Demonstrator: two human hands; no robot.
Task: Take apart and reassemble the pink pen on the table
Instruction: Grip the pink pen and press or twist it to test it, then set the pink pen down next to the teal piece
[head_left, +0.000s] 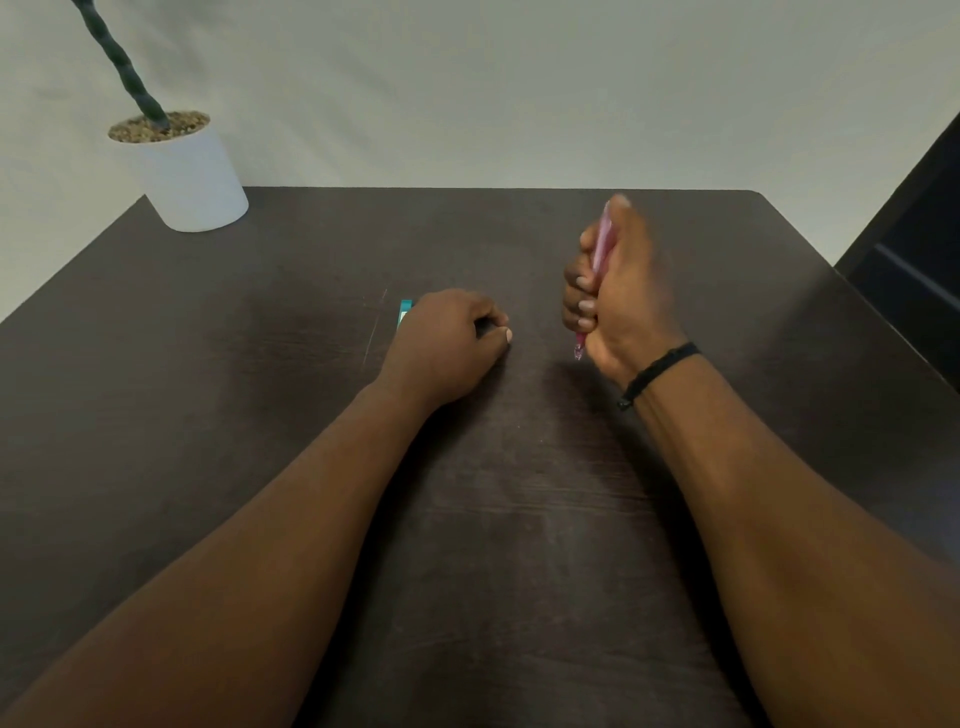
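Observation:
My right hand (621, 291) is closed in a fist around the pink pen (601, 244), held nearly upright above the dark table (519, 519). The pen's clear pink lower end sticks out below the fist and its upper end shows by the thumb. My left hand (447, 338) rests on the table to the left, fingers curled with thumb against fingertips; whether it holds a small part I cannot tell. A thin rod (375, 327), perhaps the refill, lies on the table left of that hand.
A small teal object (404, 312) lies partly hidden behind my left hand. A white pot with pebbles and a twisted green stem (187, 171) stands at the table's far left corner. A dark panel (914, 270) stands off the right edge.

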